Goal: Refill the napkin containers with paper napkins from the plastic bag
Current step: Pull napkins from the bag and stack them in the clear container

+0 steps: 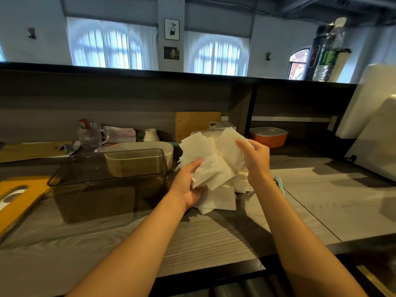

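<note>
The napkins [211, 161] hide the plastic bag and the left hand's [189, 185] fingers.

The smoky container [109, 185] stands open-topped on the grey counter [214, 239], its mouth unobstructed from above. Just right of it, both hands and a sheaf of napkins [214, 166] crowd the space. Behind it sits a cream tub [150, 146]; left, a yellow lid [23, 198]. In front of it, bare counter.

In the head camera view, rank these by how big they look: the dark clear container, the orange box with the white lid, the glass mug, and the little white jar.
As they look, largest first:
1. dark clear container, though it is also nearest
2. orange box
3. glass mug
4. white jar
</note>
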`<state>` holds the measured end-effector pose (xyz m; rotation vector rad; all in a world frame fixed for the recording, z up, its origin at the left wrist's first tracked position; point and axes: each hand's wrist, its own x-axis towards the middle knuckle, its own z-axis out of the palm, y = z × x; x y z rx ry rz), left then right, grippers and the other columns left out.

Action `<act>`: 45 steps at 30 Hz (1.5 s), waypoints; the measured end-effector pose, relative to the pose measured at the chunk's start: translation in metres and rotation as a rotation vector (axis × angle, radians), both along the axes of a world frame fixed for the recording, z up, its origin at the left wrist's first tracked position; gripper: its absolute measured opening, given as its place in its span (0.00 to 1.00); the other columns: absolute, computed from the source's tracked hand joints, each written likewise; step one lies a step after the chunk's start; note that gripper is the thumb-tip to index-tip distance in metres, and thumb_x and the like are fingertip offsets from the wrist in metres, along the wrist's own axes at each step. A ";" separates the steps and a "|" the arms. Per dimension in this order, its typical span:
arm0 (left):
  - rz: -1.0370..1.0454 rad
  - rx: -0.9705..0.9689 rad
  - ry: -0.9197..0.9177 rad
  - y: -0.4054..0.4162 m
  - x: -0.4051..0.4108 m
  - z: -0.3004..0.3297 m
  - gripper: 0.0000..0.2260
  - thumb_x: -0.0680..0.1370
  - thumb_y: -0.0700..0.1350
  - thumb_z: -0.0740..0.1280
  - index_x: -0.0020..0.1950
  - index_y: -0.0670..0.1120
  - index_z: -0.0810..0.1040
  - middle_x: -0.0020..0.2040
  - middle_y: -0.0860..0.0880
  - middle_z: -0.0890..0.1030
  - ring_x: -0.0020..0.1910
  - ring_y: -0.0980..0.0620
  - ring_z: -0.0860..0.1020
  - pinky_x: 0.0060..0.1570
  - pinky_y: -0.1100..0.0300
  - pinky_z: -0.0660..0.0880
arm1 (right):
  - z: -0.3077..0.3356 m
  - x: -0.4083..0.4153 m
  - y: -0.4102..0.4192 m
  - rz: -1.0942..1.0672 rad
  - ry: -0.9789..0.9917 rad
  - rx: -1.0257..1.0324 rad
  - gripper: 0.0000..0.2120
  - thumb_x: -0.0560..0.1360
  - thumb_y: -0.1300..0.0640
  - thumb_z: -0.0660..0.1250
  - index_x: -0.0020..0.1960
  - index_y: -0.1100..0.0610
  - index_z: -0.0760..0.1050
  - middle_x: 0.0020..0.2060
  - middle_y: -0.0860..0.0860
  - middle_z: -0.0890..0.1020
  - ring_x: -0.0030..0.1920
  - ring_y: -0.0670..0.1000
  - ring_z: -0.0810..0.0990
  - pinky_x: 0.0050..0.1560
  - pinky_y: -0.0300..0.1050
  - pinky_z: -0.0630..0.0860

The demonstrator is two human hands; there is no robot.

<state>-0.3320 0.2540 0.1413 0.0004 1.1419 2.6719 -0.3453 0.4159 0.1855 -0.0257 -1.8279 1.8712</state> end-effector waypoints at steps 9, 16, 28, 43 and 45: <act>0.109 -0.070 -0.048 0.013 0.001 -0.001 0.20 0.75 0.64 0.66 0.57 0.50 0.81 0.47 0.45 0.86 0.51 0.43 0.81 0.57 0.47 0.75 | 0.008 0.009 -0.026 0.165 0.075 -0.283 0.09 0.78 0.56 0.66 0.57 0.56 0.79 0.50 0.52 0.81 0.53 0.53 0.79 0.49 0.43 0.79; 0.187 -0.311 0.069 0.020 0.003 -0.011 0.23 0.76 0.58 0.69 0.69 0.52 0.72 0.57 0.45 0.83 0.55 0.43 0.82 0.50 0.46 0.80 | -0.014 0.005 -0.050 0.050 0.005 0.262 0.16 0.77 0.58 0.66 0.65 0.54 0.75 0.52 0.43 0.77 0.56 0.46 0.76 0.53 0.39 0.76; 0.308 -0.189 0.058 0.018 0.003 -0.003 0.21 0.76 0.51 0.72 0.66 0.53 0.70 0.58 0.47 0.81 0.57 0.45 0.79 0.58 0.44 0.78 | 0.000 0.006 -0.026 0.074 -0.074 0.237 0.06 0.74 0.61 0.73 0.51 0.57 0.84 0.44 0.49 0.83 0.45 0.48 0.81 0.39 0.38 0.78; -0.186 -0.466 0.306 -0.005 0.012 0.011 0.30 0.70 0.44 0.73 0.70 0.54 0.68 0.60 0.42 0.79 0.57 0.42 0.80 0.52 0.47 0.80 | 0.016 0.007 0.007 0.204 -0.177 -0.002 0.18 0.80 0.40 0.59 0.50 0.52 0.80 0.50 0.52 0.84 0.50 0.52 0.83 0.49 0.49 0.80; -0.278 -0.503 0.348 -0.007 0.012 0.010 0.31 0.69 0.44 0.71 0.71 0.55 0.67 0.61 0.42 0.78 0.56 0.43 0.81 0.49 0.51 0.81 | 0.015 0.006 0.009 0.398 -0.305 -0.062 0.21 0.78 0.38 0.60 0.54 0.54 0.80 0.52 0.55 0.85 0.49 0.55 0.84 0.45 0.49 0.82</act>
